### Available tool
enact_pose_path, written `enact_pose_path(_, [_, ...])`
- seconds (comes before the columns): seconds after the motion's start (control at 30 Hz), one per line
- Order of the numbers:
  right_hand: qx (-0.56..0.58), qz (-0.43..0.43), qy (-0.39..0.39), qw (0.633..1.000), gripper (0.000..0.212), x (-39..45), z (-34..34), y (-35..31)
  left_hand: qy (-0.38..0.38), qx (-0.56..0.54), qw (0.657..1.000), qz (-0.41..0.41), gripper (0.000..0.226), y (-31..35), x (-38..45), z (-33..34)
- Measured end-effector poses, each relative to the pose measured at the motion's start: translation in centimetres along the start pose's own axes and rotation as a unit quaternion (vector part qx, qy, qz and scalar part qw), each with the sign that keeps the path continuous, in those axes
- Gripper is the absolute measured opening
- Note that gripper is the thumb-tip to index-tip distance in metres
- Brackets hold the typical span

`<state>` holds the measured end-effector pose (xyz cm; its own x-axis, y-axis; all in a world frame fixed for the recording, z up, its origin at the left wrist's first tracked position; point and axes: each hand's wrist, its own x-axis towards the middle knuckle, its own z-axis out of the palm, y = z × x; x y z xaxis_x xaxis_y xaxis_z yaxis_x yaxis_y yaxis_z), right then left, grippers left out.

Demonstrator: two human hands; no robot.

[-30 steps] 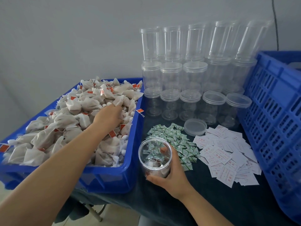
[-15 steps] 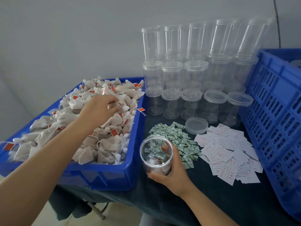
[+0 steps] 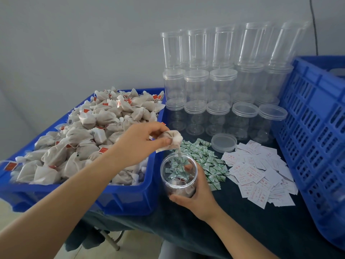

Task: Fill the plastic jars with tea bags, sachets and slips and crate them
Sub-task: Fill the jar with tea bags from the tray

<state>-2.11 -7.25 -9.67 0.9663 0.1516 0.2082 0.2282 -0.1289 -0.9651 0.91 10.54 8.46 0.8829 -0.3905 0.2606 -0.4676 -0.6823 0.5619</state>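
Two hands: left [image 3: 139,142] pinches cloth pouch [image 3: 170,140]; right [image 3: 196,196] grips clear round jar [image 3: 178,174].

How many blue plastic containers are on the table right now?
2. A blue plastic bin heaped with tea bags sits at the left; a tall blue slotted plastic crate stands along the right edge, cut off by the frame, so any others beyond it would be hidden.

The left hand [image 3: 139,142] is held raised, arm stretched forward from the lower left, a tea bag [image 3: 170,140] pinched between thumb and fingertips. The right hand [image 3: 196,194] is wrapped around an open jar [image 3: 178,176], thumb across its near side.
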Motion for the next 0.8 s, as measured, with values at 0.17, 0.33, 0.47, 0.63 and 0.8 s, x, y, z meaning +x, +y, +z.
enact_pose_path(0.17, [0.002,-0.007,0.003,1.000,0.101,0.0,0.0,-0.1,-0.041,0.018,0.999,0.005,0.009,0.2,-0.5,1.2])
enact_pose_path(0.33, [0.011,-0.006,0.007,1.000,0.103,0.0,0.1,0.0,-0.076,0.083,0.993,0.020,0.016,-0.1,-1.2,2.8])
enact_pose_path(0.47, [0.014,-0.001,0.005,1.000,0.107,0.1,0.1,0.2,-0.077,0.153,0.983,0.063,0.019,0.3,-1.4,3.5])
enact_pose_path(0.63, [0.018,0.011,-0.001,1.000,0.112,0.2,0.0,0.3,-0.121,0.252,0.957,0.085,0.025,1.1,-1.2,4.5])
enact_pose_path(0.8, [0.018,0.015,0.002,1.000,0.113,0.2,0.1,0.5,-0.162,0.295,0.937,0.089,0.023,2.1,-0.7,5.6])
